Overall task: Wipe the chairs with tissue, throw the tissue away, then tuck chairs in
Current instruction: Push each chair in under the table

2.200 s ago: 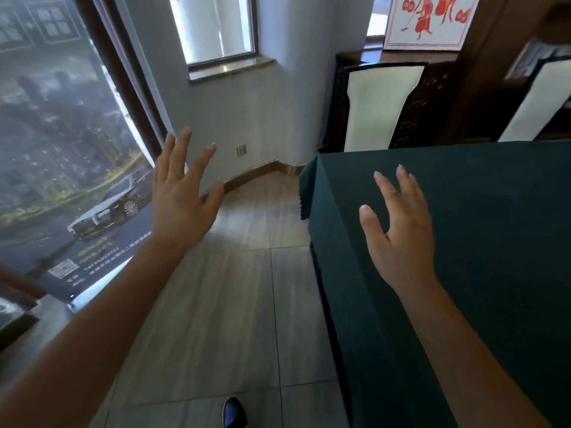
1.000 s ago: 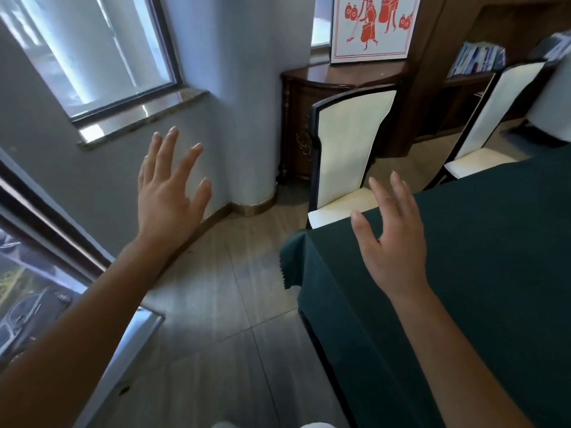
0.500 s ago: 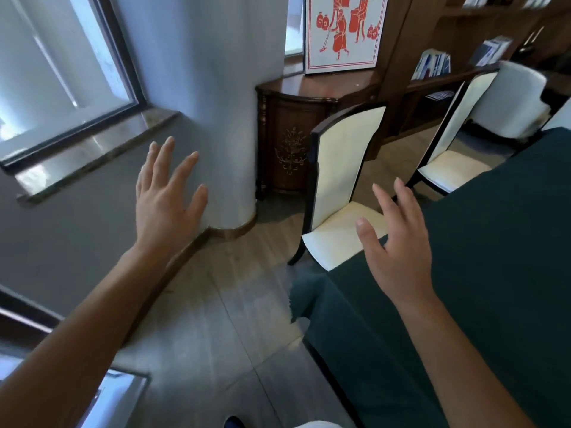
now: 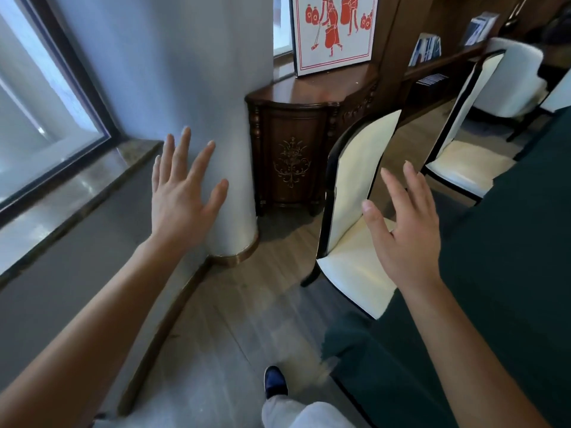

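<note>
A cream-cushioned chair with a dark frame [image 4: 349, 193] stands at the near side of the green-clothed table [image 4: 509, 273], its seat partly under the cloth edge. A second chair of the same kind [image 4: 463, 118] stands farther along the table. My left hand [image 4: 182, 193] is raised in front of the white pillar, fingers spread, holding nothing. My right hand [image 4: 401, 230] is raised over the table edge, just in front of the near chair's seat, fingers straight and empty. No tissue is in view.
A white pillar [image 4: 200, 88] and a carved wooden cabinet [image 4: 296, 149] with a red-and-white picture [image 4: 333, 29] stand ahead. A window sill [image 4: 61, 193] runs along the left. My foot [image 4: 273, 381] is on the wooden floor between wall and table. White armchair [image 4: 509, 75] at far right.
The view has moved forward and turned right along the table. The near chair and cabinet have come closer. Both hands stay raised and empty.
</note>
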`<action>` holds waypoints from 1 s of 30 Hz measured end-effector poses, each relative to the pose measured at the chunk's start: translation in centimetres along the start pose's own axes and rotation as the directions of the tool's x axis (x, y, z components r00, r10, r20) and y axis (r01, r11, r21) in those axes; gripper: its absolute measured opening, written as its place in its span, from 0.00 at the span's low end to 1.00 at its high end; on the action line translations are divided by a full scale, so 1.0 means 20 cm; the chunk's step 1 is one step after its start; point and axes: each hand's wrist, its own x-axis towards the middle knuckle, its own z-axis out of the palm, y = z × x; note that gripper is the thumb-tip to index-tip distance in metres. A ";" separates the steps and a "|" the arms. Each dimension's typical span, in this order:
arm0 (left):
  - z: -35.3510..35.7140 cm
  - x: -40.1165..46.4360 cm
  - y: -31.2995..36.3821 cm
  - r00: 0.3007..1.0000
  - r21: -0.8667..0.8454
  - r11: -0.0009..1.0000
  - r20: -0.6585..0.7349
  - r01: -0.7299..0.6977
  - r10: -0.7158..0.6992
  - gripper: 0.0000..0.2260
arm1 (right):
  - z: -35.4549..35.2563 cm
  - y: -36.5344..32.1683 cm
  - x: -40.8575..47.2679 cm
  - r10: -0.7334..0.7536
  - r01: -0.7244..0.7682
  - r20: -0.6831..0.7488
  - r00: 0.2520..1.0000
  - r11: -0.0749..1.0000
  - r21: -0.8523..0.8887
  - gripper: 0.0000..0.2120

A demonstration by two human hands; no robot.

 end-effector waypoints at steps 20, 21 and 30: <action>0.99 1.54 -0.20 0.953 -0.204 0.939 0.064 -0.277 0.295 0.27 | 0.66 0.25 1.09 0.266 -0.281 -0.116 0.957 0.950 -0.136 0.27; 1.07 1.66 -0.21 0.946 -0.244 0.929 0.095 -0.279 0.309 0.27 | 0.72 0.24 1.16 0.306 -0.325 -0.135 0.943 0.932 -0.159 0.27; 1.44 2.24 -0.16 0.877 -0.401 0.837 0.144 -0.371 0.458 0.26 | 0.89 0.23 1.53 0.425 -0.497 -0.319 0.847 0.846 -0.194 0.27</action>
